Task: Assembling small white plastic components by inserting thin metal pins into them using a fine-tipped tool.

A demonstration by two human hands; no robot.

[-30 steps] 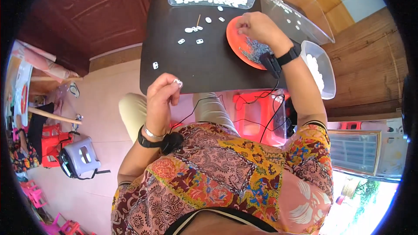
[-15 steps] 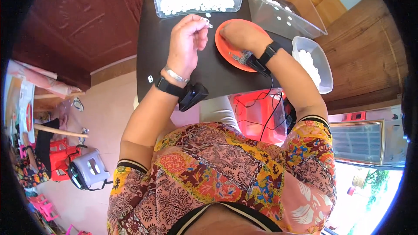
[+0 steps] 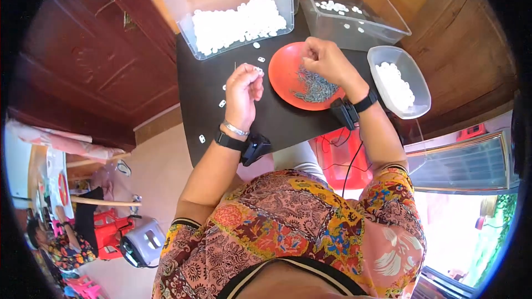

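Note:
My left hand (image 3: 241, 93) is closed in a pinch on a small white plastic piece (image 3: 259, 70), which shows at the fingertips. Just right of it lies an orange plate (image 3: 281, 72) holding a heap of thin grey metal pins or nails (image 3: 317, 87); their exact kind is too small to tell. Over the plate's far right side, my right hand (image 3: 333, 66) is raised with its fingers curled together. Whatever those fingers hold, if anything, cannot be made out. A few loose white pieces (image 3: 222, 103) with holes are scattered on the dark table (image 3: 202, 91) beside my left hand.
A big clear bin (image 3: 191, 44) of white pieces stands at the far left of the table. Another clear bin (image 3: 382, 25) with few pieces is at the far right. A smaller tub (image 3: 424, 91) of white pieces sits near right. Cables hang by a red stool (image 3: 346, 171).
My right hand has come up out of the plate, leaving the grey heap in fuller view. My left hand still pinches a white piece. The whole view has shifted.

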